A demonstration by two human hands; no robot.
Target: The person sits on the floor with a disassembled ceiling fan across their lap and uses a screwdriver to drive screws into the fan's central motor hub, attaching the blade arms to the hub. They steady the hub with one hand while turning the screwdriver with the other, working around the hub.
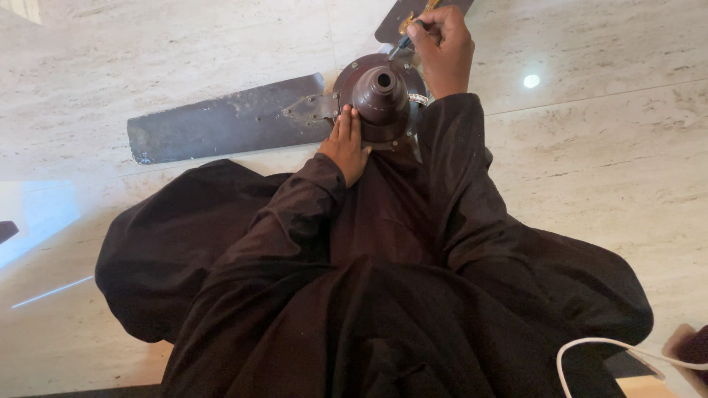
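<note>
Dark brown metal ceiling fan (369, 103) lies on the pale marble floor (605, 169) near its far edge, right at my knees. Round domed motor hub w/ open centre hole, dusty & scuffed. One long flat blade (221, 125) sticks out left, another goes off the top. My left hand (345, 144) lies flat on the hub, fingers together. My right hand (442, 44) is clamped around a blue-tipped screwdriver (404, 40), tip at the hub rim.

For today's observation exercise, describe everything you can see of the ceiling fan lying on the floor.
The ceiling fan is dark brown, looks like metal and lies on the pale marble floor. Its round motor housing has a raised hollow hub. One long, worn blade points left; another shows partly at top. The left hand rests on the housing; the right hand holds a screwdriver to its rim.
</note>
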